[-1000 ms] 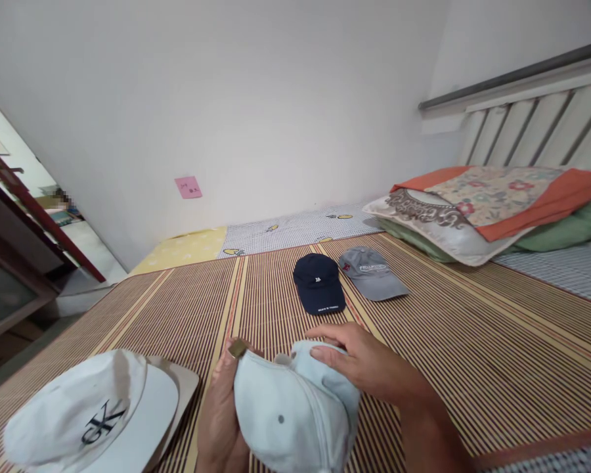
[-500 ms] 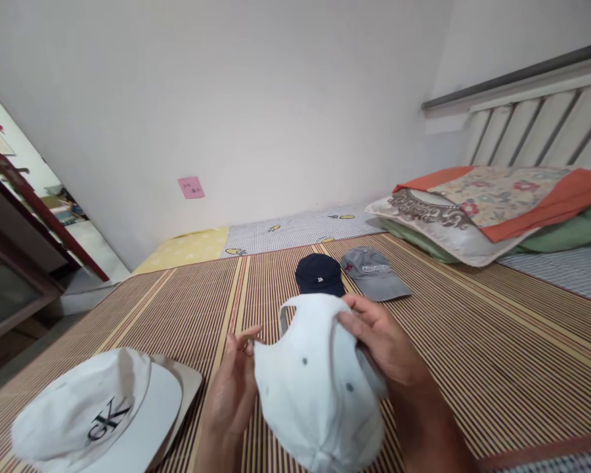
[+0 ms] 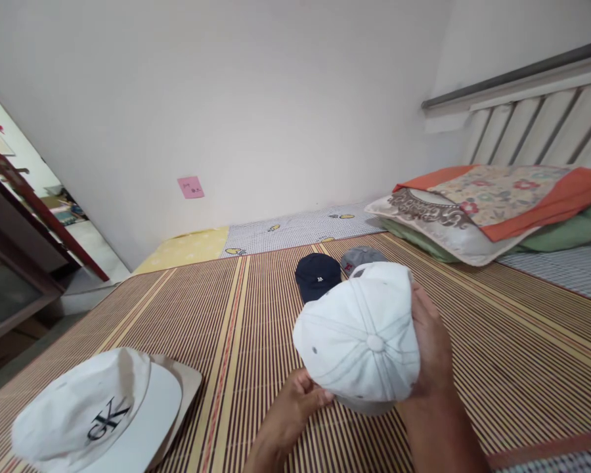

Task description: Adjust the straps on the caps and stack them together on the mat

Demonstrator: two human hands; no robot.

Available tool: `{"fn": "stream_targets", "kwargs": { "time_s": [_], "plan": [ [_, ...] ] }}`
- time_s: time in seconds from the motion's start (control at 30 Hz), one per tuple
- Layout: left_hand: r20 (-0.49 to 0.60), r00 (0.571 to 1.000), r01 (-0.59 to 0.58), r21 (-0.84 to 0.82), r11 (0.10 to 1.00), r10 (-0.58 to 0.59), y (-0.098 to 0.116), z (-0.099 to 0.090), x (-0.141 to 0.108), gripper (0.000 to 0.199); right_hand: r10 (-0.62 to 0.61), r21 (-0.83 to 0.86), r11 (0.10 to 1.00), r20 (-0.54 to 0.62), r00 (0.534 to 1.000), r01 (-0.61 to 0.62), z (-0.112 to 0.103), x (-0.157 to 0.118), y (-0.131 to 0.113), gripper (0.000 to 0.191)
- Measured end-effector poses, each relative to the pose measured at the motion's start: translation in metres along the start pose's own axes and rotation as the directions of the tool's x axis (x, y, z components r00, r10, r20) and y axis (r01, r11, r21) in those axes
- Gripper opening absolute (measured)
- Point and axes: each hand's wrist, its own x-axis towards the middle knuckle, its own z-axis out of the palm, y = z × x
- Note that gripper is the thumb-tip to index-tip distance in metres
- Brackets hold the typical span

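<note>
Left hand [image 3: 295, 397] pinched the pale baseball cap [image 3: 359, 322] low, at 8 o'clock! | right hand [image 3: 431, 338] clasped its 3 o'clock side | grey baseball cap [image 3: 357, 255] peeked out at 12

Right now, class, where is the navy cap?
In the head view, the navy cap lies on the striped mat near mid-picture, immediately left of the grey cap, its brim partly hidden behind the held white cap.

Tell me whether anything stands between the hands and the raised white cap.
Nothing visible does: the right hand holds the raised white cap at its right side, and the left hand is at its lower-left edge.
</note>
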Motion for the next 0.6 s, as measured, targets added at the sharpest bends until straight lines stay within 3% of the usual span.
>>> {"fn": "stream_targets", "kwargs": {
  "time_s": [0.17,0.27,0.37,0.43,0.53,0.6],
  "plan": [
    [-0.189,0.981,-0.059,-0.115,0.992,0.036,-0.008,-0.006,0.005,0.042,-0.048,0.013,0.999,0.104,0.993,0.047,0.003,0.004,0.01,0.04],
    [-0.369,0.92,-0.204,-0.16,0.966,0.133,-0.005,-0.028,0.003,0.047,-0.058,0.039,0.998,0.193,0.98,0.051,0.004,0.01,0.022,0.045],
    [-0.517,0.826,-0.342,-0.144,0.929,0.223,0.004,-0.063,0.0,0.042,-0.08,0.009,0.997,0.239,0.968,0.08,0.003,0.015,0.034,0.037],
    [-0.619,0.739,-0.448,-0.159,0.88,0.265,0.01,-0.089,-0.002,0.037,-0.088,-0.008,0.996,0.277,0.957,0.094,0.002,0.017,0.038,0.031],
    [-0.804,0.587,-0.555,-0.311,0.772,0.098,0.018,-0.127,-0.005,0.023,-0.075,-0.034,0.995,0.325,0.943,0.091,0.002,0.015,0.038,0.028],
    [-0.861,0.508,-0.582,-0.348,0.735,-0.006,0.02,-0.148,-0.006,0.026,-0.067,-0.058,0.994,0.358,0.931,0.094,0.003,0.013,0.036,0.029]
  ]
}}
